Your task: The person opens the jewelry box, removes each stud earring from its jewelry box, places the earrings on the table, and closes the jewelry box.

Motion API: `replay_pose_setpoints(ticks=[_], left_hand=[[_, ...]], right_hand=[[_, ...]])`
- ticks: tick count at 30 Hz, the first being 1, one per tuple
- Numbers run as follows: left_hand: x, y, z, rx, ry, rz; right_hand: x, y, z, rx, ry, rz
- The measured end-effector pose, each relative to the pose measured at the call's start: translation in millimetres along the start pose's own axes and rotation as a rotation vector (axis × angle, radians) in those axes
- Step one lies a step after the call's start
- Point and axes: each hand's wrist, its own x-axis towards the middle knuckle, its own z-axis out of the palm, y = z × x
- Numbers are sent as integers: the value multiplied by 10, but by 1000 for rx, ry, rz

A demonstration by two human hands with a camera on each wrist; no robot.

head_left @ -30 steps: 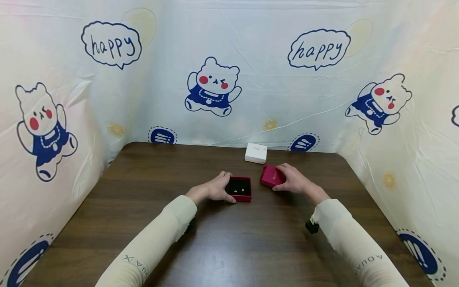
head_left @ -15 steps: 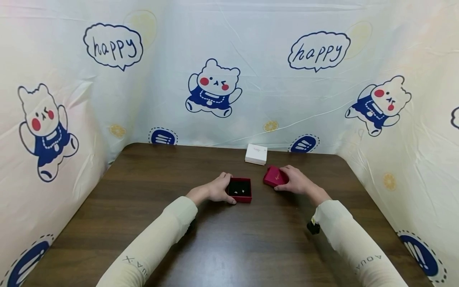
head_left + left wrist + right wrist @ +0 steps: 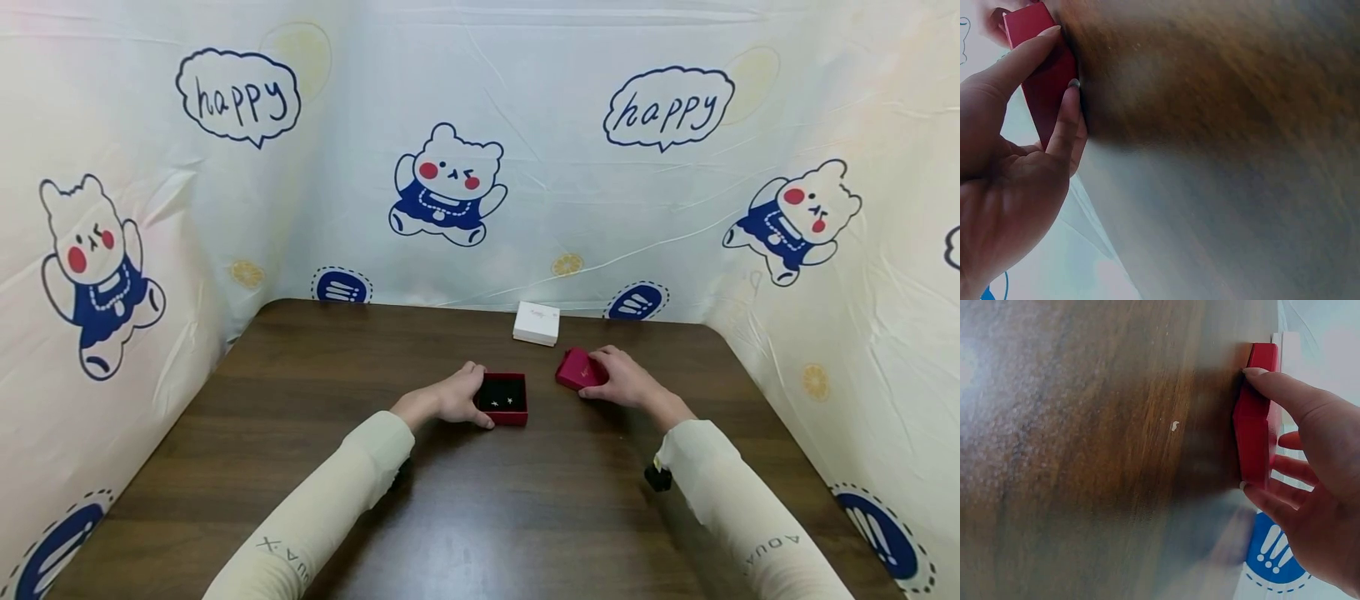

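My left hand [image 3: 453, 395] grips the left side of an open red jewelry box [image 3: 513, 419], thumb at the front wall and fingers toward the back. Inside, a pair of small star-shaped earrings [image 3: 502, 402] shows against the black lining. In the left wrist view, thumb and fingertips pinch the red wall [image 3: 1041, 106] low by the table. To the right, my right hand [image 3: 626, 379] holds the red box lid [image 3: 576, 369], top side up with faint lettering. The right wrist view has the lid [image 3: 1254, 437] between thumb and fingers, its lower edge right at the tabletop.
A white box [image 3: 536, 323] with faint lettering stands behind the red pieces, near the back edge of the brown wooden table [image 3: 337, 350]. A printed curtain [image 3: 540, 192] hangs around the back and sides. One tiny white fleck [image 3: 1175, 425] lies on the table.
My right hand has shifted slightly to the right with the red lid, widening the gap to the box. The left hand and the jewelry box stay in place.
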Motion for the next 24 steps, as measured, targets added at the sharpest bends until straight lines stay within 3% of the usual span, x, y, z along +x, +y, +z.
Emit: replay_pose_setpoints(ticks=[24], left_hand=[[17,23,71,-43,96,-16]], right_hand=[[-1,-19,-33,12,-11,8]])
